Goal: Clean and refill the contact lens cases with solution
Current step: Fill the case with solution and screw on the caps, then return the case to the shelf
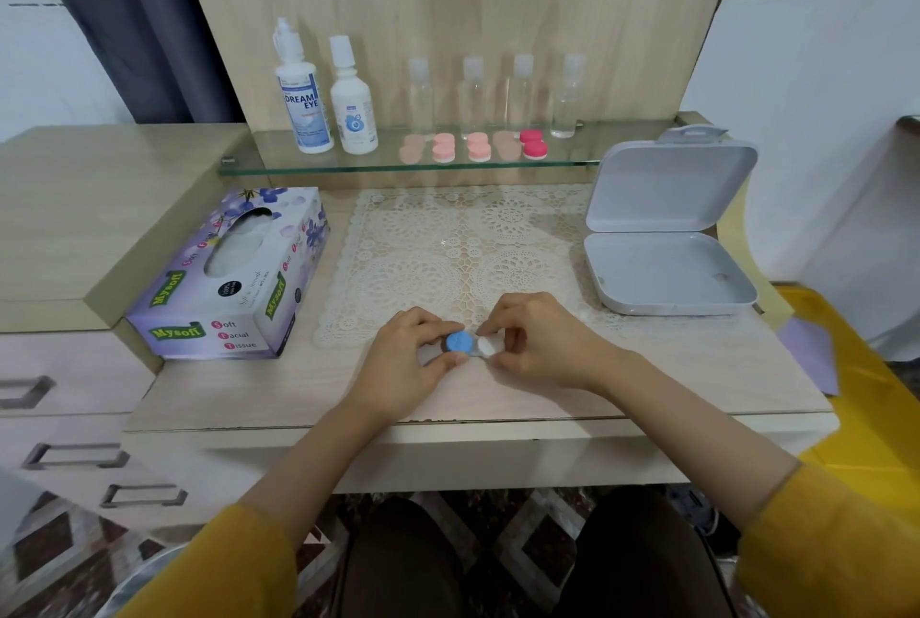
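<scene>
Wooden desk [547,388] with a lace mat [448,244], two hands at the front.
Left hand [408,358] pinches the blue cap [458,342] of the little lens case [470,345], and right hand [537,343] pinches the white cap [486,346] next to it, at the near edge of the mat. Two solution bottles [303,104] stand far back on the glass shelf [572,154].

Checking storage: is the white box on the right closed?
No, the white box lies open, its lid tilted up behind the base.
</scene>
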Demonstrator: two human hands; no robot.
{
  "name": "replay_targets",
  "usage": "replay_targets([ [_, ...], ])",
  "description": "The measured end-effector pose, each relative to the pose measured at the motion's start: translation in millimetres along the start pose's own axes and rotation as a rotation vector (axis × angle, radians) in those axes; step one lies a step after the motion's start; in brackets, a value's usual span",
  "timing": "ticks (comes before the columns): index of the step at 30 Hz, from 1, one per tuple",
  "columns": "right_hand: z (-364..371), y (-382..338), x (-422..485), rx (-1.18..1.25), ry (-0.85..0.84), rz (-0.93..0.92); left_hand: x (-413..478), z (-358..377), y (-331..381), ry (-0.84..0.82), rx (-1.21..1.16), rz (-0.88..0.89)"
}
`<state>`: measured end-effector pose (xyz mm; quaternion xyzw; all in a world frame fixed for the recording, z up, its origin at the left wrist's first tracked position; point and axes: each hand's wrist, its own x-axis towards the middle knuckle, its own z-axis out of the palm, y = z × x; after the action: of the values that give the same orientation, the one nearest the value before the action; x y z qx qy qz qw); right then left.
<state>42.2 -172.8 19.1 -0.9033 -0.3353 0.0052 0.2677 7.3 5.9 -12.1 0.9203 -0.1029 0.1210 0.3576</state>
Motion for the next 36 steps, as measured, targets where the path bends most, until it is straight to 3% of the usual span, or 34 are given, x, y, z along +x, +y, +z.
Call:
replay_targets([
  [8,-27,2,3,-0.019,0.031,0.078,14,-6,0,0.021,0.104,0.005],
  [12,-64,8,13,-0.019,0.168,0.146,39,-6,-2,0.007,0.243,0.012],
  [18,-123,23,42,-0.107,0.356,0.213,65,2,-19,-0.163,0.385,-0.050],
  [23,-154,41,70,-0.203,0.488,0.267,60,8,-30,-0.107,0.389,-0.019],
  [36,-157,73,134,-0.593,0.265,0.511,59,11,-37,-0.110,0.367,-0.042],
])
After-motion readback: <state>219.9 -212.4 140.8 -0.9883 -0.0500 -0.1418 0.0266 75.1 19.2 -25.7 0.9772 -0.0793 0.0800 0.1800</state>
